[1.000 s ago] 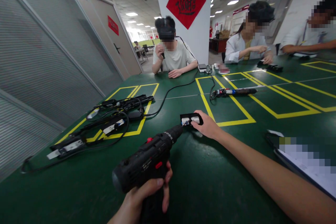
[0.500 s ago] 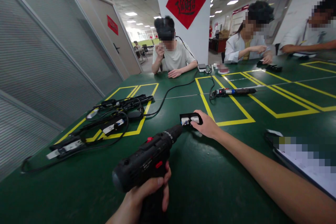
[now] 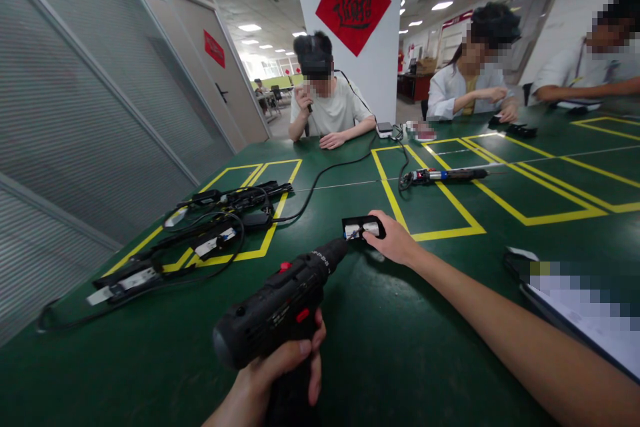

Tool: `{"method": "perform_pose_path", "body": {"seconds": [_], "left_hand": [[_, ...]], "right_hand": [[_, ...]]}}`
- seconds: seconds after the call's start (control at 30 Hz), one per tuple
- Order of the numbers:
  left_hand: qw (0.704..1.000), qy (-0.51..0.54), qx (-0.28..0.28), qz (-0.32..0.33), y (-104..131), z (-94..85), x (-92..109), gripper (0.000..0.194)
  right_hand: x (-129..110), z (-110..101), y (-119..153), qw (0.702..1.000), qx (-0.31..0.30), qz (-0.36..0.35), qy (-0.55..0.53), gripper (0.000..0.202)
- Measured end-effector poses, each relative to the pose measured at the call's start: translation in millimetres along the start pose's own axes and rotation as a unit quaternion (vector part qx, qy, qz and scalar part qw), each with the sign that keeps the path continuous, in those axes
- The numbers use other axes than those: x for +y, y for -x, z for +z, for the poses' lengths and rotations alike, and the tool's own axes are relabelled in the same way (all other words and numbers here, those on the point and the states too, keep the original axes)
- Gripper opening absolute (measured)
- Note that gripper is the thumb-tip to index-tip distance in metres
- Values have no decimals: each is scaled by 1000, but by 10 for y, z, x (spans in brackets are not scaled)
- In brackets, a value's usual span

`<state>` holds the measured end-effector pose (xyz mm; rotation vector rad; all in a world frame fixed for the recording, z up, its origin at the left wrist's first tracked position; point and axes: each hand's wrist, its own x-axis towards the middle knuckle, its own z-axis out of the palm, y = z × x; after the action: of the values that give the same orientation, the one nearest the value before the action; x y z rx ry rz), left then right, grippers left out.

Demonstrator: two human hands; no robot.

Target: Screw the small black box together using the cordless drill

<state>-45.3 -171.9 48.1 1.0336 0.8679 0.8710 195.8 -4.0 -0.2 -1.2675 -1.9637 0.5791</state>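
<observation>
My left hand (image 3: 280, 367) is wrapped round the grip of a black cordless drill (image 3: 280, 303) with red buttons. The drill points away and to the right, its chuck (image 3: 330, 255) close to a small black housing (image 3: 345, 221) with white or silvery patches inside. Whether the bit touches the housing I cannot tell. My right hand (image 3: 393, 237) pinches the right end of this housing just over the table, with the thumb on its near face. The bit's tip is too small to make out.
Black devices with cables (image 3: 220, 213) lie at the left across yellow tape. A pen-shaped electric screwdriver (image 3: 450, 175) lies beyond my right hand. A blurred tablet or phone (image 3: 585, 320) is at the right edge. Co-workers (image 3: 330, 107) sit across the green table (image 3: 400, 347).
</observation>
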Motion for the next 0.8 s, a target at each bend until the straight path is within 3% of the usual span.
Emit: {"method": "perform_pose_path", "body": {"seconds": [0.57,0.8], "left_hand": [[1000,-5,13,5,-11,59,55,22],[998,-28,46,-16,6,97,124,22]], "right_hand": [[17,18,0,1000,10,-10,1,35],[25,6,6,1000,5,-11,-5,35]]}}
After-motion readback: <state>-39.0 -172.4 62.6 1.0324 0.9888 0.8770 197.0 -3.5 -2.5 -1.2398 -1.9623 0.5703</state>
